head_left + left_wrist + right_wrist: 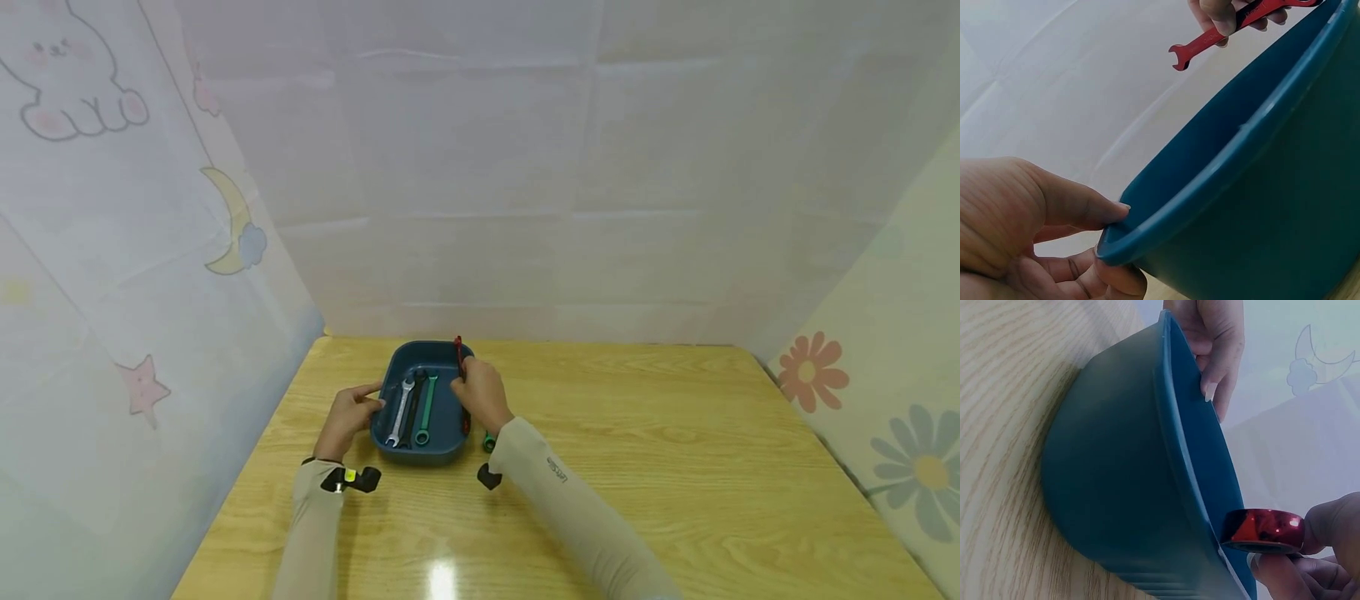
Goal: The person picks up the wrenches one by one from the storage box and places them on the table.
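My left hand (347,422) pinches the left rim of a blue plastic basin (426,457), thumb inside the wall and fingers outside, as the left wrist view shows. Over the basin's right side, my right hand (486,395) holds a red wrench (1205,41) between thumb and fingers. Its ring end (1265,527) is close over the rim in the right wrist view. Inside the basin lie a silver wrench (400,413), a black wrench (412,415) and a green wrench (427,410), side by side lengthwise.
Another green wrench (489,442) lies on the wooden table (637,450) right of the basin, mostly hidden by the right hand and sleeve. Behind the table hangs a pale sheet (480,183); patterned sheets flank it on both sides.
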